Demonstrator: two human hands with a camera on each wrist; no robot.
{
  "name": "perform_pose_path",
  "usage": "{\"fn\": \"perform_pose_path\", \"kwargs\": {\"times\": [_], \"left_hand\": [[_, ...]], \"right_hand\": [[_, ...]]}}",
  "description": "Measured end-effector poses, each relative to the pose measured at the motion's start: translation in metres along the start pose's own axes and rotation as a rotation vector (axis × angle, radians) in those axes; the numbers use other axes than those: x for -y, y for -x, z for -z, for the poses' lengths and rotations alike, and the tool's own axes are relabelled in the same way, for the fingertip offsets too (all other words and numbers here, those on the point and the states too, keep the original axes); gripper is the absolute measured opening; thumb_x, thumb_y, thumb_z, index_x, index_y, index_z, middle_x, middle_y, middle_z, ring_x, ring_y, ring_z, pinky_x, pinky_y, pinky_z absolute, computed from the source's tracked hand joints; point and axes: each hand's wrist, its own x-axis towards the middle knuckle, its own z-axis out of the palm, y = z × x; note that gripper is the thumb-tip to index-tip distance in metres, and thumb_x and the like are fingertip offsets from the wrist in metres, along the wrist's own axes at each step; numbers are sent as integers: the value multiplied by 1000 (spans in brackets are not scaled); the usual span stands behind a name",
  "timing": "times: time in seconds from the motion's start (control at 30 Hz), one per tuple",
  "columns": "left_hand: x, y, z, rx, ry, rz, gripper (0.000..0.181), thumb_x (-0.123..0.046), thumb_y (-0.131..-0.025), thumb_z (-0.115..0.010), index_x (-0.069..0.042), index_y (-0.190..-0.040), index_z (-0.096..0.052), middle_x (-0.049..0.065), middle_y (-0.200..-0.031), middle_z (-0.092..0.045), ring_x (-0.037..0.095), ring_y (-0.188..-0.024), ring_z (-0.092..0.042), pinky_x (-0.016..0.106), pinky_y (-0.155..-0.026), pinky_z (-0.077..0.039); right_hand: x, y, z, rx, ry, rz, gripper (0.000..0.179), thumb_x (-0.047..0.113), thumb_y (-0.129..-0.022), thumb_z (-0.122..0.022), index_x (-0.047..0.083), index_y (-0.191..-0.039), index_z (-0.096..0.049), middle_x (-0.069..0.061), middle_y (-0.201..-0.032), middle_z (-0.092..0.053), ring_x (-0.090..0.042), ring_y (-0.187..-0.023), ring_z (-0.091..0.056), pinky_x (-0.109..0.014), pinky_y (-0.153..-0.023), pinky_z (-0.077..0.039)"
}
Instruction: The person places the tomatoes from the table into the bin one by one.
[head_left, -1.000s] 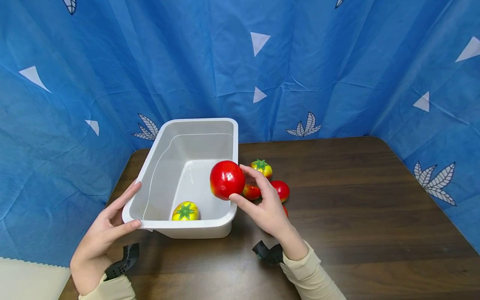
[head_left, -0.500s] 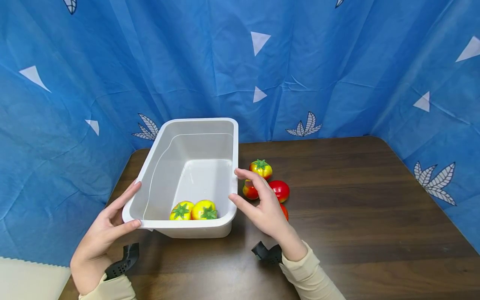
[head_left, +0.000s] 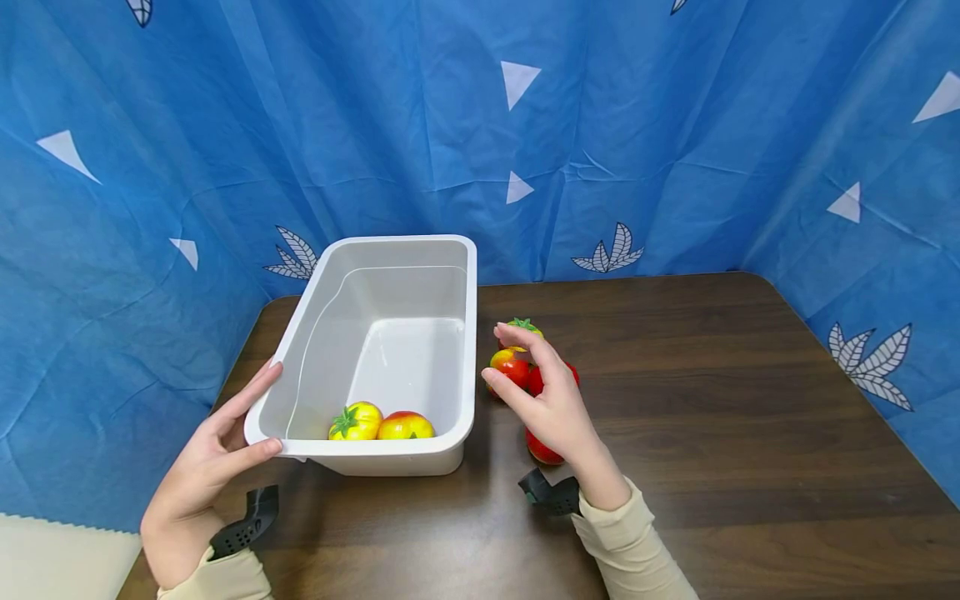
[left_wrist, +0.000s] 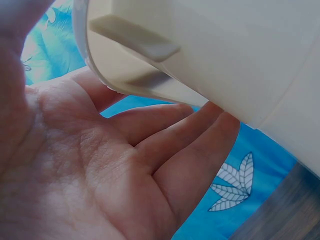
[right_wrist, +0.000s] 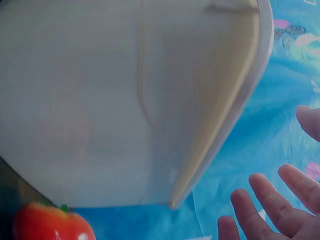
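My left hand (head_left: 198, 475) grips the near left corner of a white plastic bin (head_left: 471, 333), thumb on the front rim. In the left wrist view its fingers (left_wrist: 165, 150) reach beneath the rim to the outer wall. Two shiny yellow-and-red tomatoes, one with green leaves showing (head_left: 358, 421) and one lying on its side (head_left: 406, 427), rest at the bin's near end. Right of the bin, my right hand (head_left: 555, 408) hovers with nothing held, thumb and fingers spread. Beneath and beside it lie several more tomatoes (head_left: 512, 367), partly hidden by the hand.
The bin stands tilted on a dark wooden table (head_left: 720, 433), towards its left side. Blue curtain (head_left: 420, 125) with white triangles and leaf prints surrounds the back and sides. A black wrist mount (head_left: 247, 521) sits on each wrist.
My right hand let go of a tomato in the bin, then moved right, over the tomatoes on the table. The two tomatoes inside rolled a little. My left hand stayed put.
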Motion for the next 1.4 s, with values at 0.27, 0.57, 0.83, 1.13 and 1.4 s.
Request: {"fn": "perform_pose_path", "kwargs": {"times": [0.27, 0.57, 0.83, 1.13, 1.4], "left_hand": [[0, 0, -1, -5, 0, 12, 78, 26, -81, -49, 2, -148, -17, 3, -157, -10, 8, -128, -35, 23, -83, -49], [0, 0, 0, 0, 6, 17, 77, 26, -82, -48, 1, -148, -17, 2, -157, -9, 7, -127, -36, 22, -83, -49], [2, 0, 1, 9, 15, -3, 77, 27, -81, -47, 3, -148, -16, 3, -157, -10, 8, -130, -34, 22, -82, -50], [2, 0, 1, 6, 11, 0, 78, 27, -81, -47, 3, -148, -16, 3, -157, -10, 8, -129, -34, 23, -82, -50], [1, 1, 1, -1, 0, 15, 78, 26, -81, -48, 1, -148, -16, 2, -157, -11, 8, -128, -35, 23, -82, -50]], "right_hand": [[-12, -5, 23, -39, 37, -52, 52, 21, -86, -69, 17, -133, -48, 5, -132, -51, -18, -117, -49, -41, -92, -46], [-29, -9, 50, -68, 44, -88, 49, 13, -87, -67, 10, -133, -49, -6, -132, -52, -23, -119, -47, -48, -99, -38], [-18, -8, 62, -87, 68, -106, 47, 6, -88, -63, -3, -131, -46, -21, -130, -51, -36, -117, -46, -55, -97, -37], [-54, -9, 71, -87, 95, -182, 50, 23, -88, -65, 9, -133, -48, -10, -132, -51, -27, -121, -45, -50, -101, -36], [-67, -10, 73, 22, 126, -316, 55, 27, -89, -64, 8, -136, -43, -14, -138, -45, -32, -127, -39, -52, -105, -31]]}}
